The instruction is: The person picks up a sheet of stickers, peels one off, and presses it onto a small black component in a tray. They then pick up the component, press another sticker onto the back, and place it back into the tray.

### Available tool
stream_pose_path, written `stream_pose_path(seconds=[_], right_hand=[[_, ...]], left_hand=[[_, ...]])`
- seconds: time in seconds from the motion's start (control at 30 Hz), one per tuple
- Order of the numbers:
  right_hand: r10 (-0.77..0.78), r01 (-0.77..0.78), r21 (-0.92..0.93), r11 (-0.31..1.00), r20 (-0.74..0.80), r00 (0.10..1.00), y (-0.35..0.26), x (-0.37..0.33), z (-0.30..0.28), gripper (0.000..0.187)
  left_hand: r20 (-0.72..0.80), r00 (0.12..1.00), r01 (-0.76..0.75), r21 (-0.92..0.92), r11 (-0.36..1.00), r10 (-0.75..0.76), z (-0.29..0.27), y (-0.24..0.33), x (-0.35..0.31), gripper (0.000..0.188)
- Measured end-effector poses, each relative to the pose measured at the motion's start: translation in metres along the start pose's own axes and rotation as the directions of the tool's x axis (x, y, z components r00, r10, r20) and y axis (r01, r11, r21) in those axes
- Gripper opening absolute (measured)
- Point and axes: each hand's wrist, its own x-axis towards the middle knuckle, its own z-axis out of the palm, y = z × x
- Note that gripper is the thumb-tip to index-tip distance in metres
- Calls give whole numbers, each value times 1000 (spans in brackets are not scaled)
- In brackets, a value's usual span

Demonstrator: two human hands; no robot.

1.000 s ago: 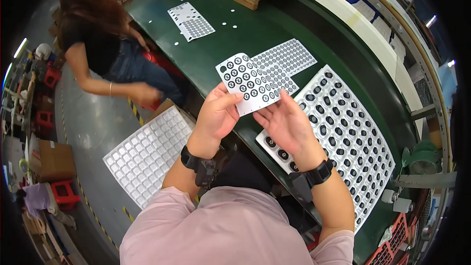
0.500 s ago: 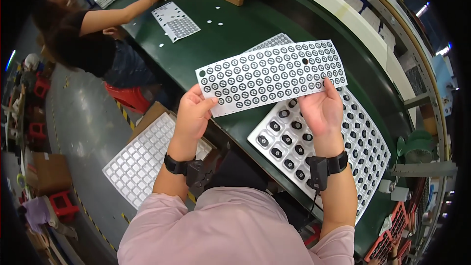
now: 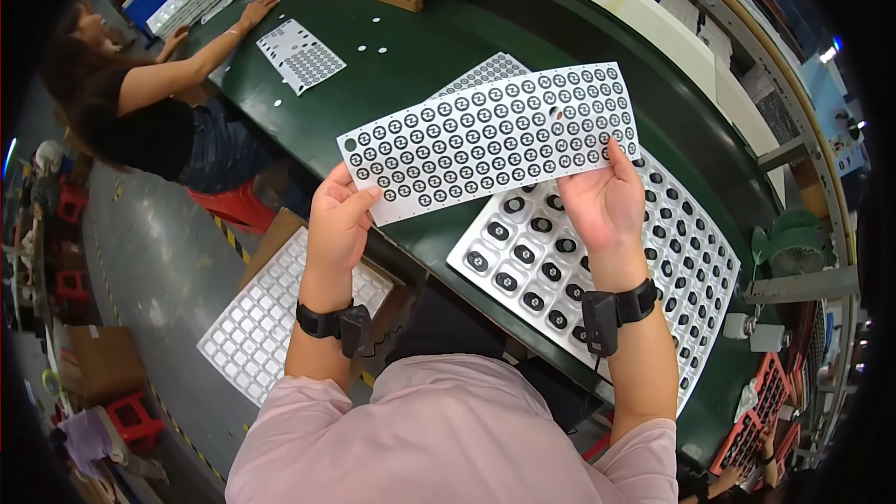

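A white sticker sheet (image 3: 439, 168) with rows of round black stickers is stretched out in front of me, tilted up to the right, above the green table. My left hand (image 3: 338, 219) pinches its lower left corner, thumb on top. At the lower right edge, my right hand (image 3: 605, 205) grips it with the thumb on the printed face and the other fingers mostly behind. One spot right of the middle is a hole. Below the sheet, a white moulded tray (image 3: 460, 259) holds rows of small black oval parts, partly hidden by my right hand and forearm.
Another sticker sheet (image 3: 495, 65) lies behind the held one. A partly used sheet (image 3: 303, 61) and loose white discs (image 3: 364, 49) are farther left, near a seated co-worker (image 3: 154, 103). An empty white tray (image 3: 247, 336) rests on a carton at lower left. A green fan (image 3: 793, 243) is at right.
The whole view has shifted, so most of the scene appears farther left. Both hands still hold the sheet. The co-worker's other hand now shows beside the white stack.
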Motion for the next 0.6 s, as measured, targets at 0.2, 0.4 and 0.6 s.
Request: stream_pose_path(seconds=[0.2, 0.4, 0.6], right_hand=[[1, -1, 3, 1000, -19, 1000, -1, -3, 0, 42], [58, -72, 56, 996, 222, 973, -17, -6, -24, 42], [24, -32, 38, 999, 192, 981, -24, -23, -18, 41]], left_hand=[[12, 1000, 5, -1, 1000, -5, -1, 0, 0, 40], [1, 999, 51, -18, 999, -51, 0, -4, 1, 34], [-20, 998, 54, -55, 997, -55, 11, -8, 3, 28]])
